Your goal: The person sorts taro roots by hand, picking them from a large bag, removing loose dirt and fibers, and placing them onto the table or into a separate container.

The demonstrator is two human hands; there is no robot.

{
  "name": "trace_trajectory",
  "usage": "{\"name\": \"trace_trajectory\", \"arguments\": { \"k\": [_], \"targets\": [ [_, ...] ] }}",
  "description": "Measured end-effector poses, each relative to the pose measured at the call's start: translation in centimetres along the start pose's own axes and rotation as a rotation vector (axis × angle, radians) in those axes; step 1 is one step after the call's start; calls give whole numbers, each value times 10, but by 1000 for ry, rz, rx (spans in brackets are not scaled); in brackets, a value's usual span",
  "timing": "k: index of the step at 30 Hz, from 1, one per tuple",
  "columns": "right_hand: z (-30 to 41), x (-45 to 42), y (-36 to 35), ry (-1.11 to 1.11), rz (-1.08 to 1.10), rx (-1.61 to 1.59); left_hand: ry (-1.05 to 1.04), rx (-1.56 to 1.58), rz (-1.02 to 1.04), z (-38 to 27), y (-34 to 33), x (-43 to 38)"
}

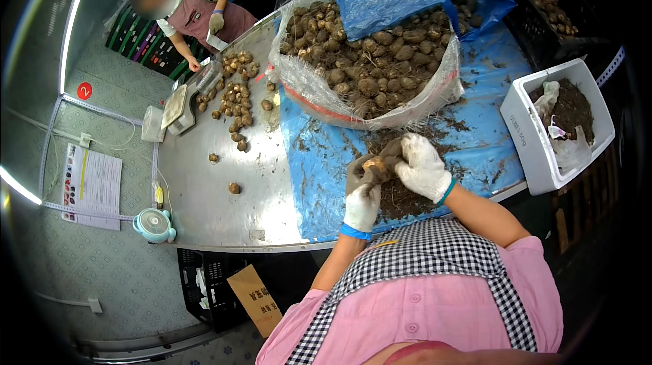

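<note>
My left hand [362, 197], in a white work glove with soiled fingers, holds a small taro corm [377, 164] whose pale side faces up. My right hand [420, 166], gloved the same way, presses its brown-stained fingers around the corm's right end and hides part of it. Both hands are just above loose soil and root scraps [407, 201] on a blue plastic sheet [321, 186]. Beyond them stands a large woven plastic sack [326, 105], rolled open and heaped with unpeeled, hairy taro corms [377, 67].
Cleaner corms [237, 100] lie grouped on the metal table [204, 217], near a weighing scale [178, 105]. A foam box [535, 146] of soil and scraps stands right. A co-worker [204, 13] is across the table. A small light-blue fan [154, 225] sits at the left edge.
</note>
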State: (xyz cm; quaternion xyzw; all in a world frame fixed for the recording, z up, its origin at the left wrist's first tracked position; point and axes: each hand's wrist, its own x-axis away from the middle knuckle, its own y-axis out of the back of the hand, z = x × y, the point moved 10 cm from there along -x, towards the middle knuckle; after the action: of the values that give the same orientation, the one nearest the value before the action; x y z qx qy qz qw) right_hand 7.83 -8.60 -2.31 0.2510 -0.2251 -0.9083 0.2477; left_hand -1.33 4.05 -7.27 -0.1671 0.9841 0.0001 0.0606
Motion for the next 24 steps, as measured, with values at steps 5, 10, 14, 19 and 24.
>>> {"name": "trace_trajectory", "arguments": {
  "k": [5, 10, 14, 19, 24],
  "targets": [
    [-40, 0, 10, -255, 123, 28, -24, 426, -17, -12, 11, -12],
    [-5, -1, 3, -49, 249, 3, -402, -624, 1, -49, -1, -13],
    [-13, 8, -18, -170, 320, -247, -351, -493, 69, -46, -15, -8],
    [-15, 1, -10, 60, 241, 344, 179, 1109, 284, 6, -31, -13],
    [-17, 5, -3, -92, 215, -36, 357, 875, -109, 39, -6, 2]
  ]
}}
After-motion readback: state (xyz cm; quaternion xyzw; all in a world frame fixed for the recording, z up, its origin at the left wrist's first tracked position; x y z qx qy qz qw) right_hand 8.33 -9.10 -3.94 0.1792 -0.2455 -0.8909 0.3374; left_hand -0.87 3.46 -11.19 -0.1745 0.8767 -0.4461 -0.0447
